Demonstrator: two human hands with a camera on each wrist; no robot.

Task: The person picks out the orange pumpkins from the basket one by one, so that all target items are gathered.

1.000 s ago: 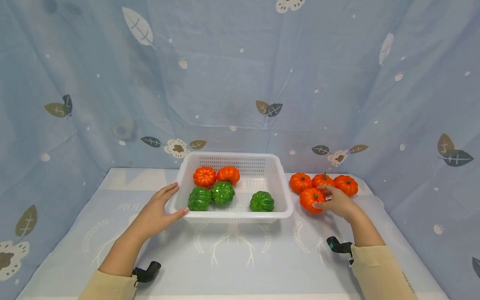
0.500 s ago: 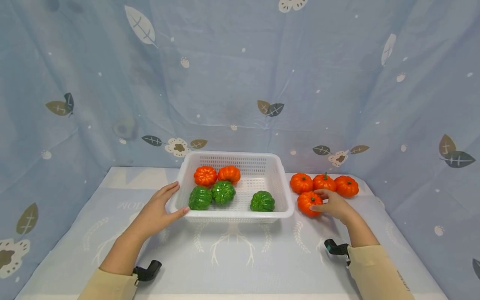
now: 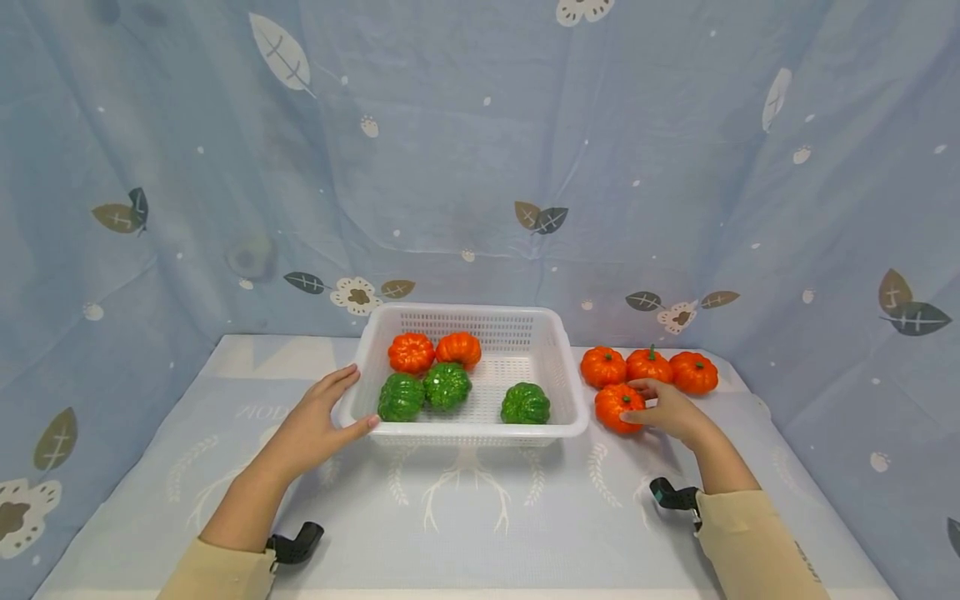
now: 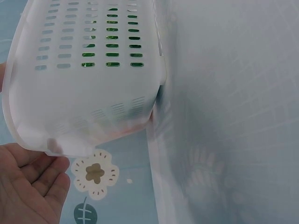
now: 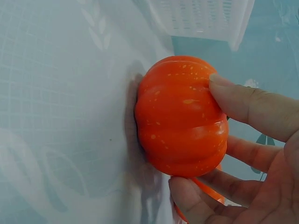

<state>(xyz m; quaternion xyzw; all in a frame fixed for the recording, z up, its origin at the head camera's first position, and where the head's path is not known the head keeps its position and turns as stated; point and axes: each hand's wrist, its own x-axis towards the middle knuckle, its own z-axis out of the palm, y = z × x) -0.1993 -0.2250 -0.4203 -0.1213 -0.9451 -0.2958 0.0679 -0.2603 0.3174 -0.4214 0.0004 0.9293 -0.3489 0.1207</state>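
A white plastic basket (image 3: pixel 480 430) stands mid-table. It holds two orange pumpkins and several green ones, such as the green pumpkin (image 3: pixel 525 404) at its right. At the basket's left end, my left hand (image 3: pixel 309 432) touches the rim with spread fingers, thumb at the near corner. The left wrist view shows its fingers (image 4: pixel 52 179) against the rim, with the basket's slotted wall (image 4: pixel 88 88) above. My right hand (image 3: pixel 672 412) grips a small orange pumpkin (image 3: pixel 618 408) from the right. In the right wrist view this pumpkin (image 5: pixel 182 116) rests on the table between thumb and fingers.
Behind the gripped pumpkin, three more stand in a row: a left pumpkin (image 3: pixel 602 367), a middle pumpkin (image 3: pixel 647 364) and a right pumpkin (image 3: pixel 693 372). A patterned blue curtain (image 3: pixel 450 167) surrounds the table (image 3: pixel 480 533) at the back and sides.
Between one second and half a second ago, my right hand and the pumpkin shifted slightly left and nearer to me. Since then they have stayed put. The left hand keeps its place.
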